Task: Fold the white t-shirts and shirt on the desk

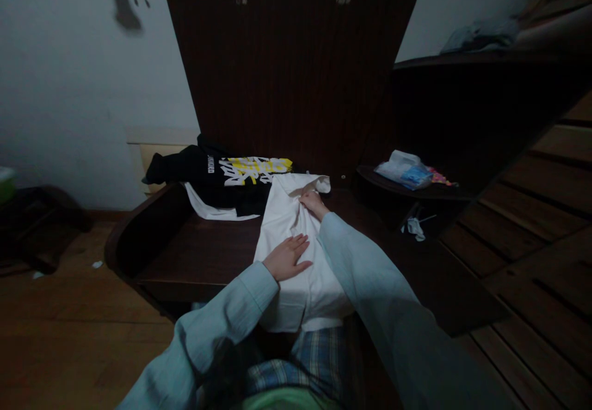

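One white garment [283, 220] bears released left hand [289, 256]; right hand [313, 203] pinches it; black shirt [194, 166] lettering illegible.

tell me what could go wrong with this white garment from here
1. The white cloth garment hangs over the near edge of the dark wooden table; with only the flat left hand pressing it, it might slide off.
2. The right hand pinches its far end beside the black shirt with yellow and white print; a pull could bunch the fabric or snag that shirt.

Dim, grainy, edges warped wide-angle.
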Demonstrator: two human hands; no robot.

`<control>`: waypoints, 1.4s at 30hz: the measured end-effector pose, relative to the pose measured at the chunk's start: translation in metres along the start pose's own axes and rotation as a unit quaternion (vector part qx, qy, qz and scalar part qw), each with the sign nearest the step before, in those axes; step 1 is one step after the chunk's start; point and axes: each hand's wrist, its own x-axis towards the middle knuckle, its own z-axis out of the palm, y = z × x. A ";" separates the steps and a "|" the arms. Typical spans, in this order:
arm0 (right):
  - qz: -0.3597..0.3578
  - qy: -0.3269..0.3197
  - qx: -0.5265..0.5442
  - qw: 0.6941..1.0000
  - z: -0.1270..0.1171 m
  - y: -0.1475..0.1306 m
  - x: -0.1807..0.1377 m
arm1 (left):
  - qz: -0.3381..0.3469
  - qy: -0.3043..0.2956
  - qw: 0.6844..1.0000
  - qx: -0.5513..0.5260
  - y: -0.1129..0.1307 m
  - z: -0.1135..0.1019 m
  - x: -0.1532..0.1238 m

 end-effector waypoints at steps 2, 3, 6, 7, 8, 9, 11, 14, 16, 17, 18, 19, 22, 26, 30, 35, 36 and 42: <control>0.003 0.011 -0.008 1.000 0.000 -0.005 0.005 | 0.004 -0.008 1.000 0.002 0.001 -0.001 0.000; 0.004 0.019 -0.011 1.000 0.001 -0.008 0.007 | 0.007 -0.013 1.000 0.004 0.001 -0.001 0.000; -0.002 0.042 -0.018 0.999 0.005 -0.017 0.012 | 0.020 -0.017 1.000 0.005 0.001 -0.003 -0.001; -0.005 0.046 -0.019 0.999 0.007 -0.018 0.013 | 0.025 -0.016 1.000 0.004 0.001 -0.003 -0.001; -0.008 0.048 -0.019 0.999 0.009 -0.020 0.013 | 0.030 -0.016 0.999 0.002 0.000 -0.003 -0.002; -0.011 0.048 -0.019 0.999 0.010 -0.020 0.013 | 0.034 -0.017 0.999 0.000 0.000 -0.003 -0.002; -0.015 0.046 -0.014 0.999 0.012 -0.018 0.012 | 0.037 -0.017 0.999 -0.006 0.000 -0.002 -0.002; -0.023 0.048 -0.003 0.999 0.011 -0.012 0.010 | -0.008 0.026 1.000 -0.005 -0.001 0.000 -0.001; -0.027 0.037 0.017 0.999 0.010 -0.008 0.009 | -0.065 0.069 0.995 0.007 -0.002 0.003 0.000; -0.027 0.027 0.030 0.999 0.010 -0.006 0.010 | -0.086 0.079 0.993 0.012 -0.003 0.004 0.000; -0.025 0.018 0.042 0.999 0.011 -0.004 0.010 | -0.096 0.078 0.992 0.016 -0.003 0.005 0.001; -0.022 0.012 0.052 0.998 0.011 -0.002 0.010 | -0.096 0.069 0.993 0.017 -0.004 0.006 0.001; -0.010 0.016 0.055 0.998 0.013 0.004 0.010 | -0.072 0.031 0.997 0.018 -0.006 0.007 0.001; 0.001 0.015 0.055 0.998 0.014 0.008 0.006 | -0.059 0.009 0.998 0.022 -0.006 0.007 0.000; 0.045 0.063 0.110 0.991 0.009 0.005 0.007 | -0.046 0.014 0.999 0.023 -0.006 0.010 -0.001; 0.107 0.051 0.231 0.966 -0.005 -0.012 0.023 | -0.047 0.016 0.999 0.022 -0.007 0.013 -0.002; 0.103 0.033 0.236 0.966 -0.009 -0.017 0.027 | -0.047 0.017 0.998 0.022 -0.007 0.013 -0.002; -0.059 -0.038 0.369 0.927 -0.036 -0.048 0.045 | -0.052 0.012 0.998 0.022 -0.006 0.010 -0.002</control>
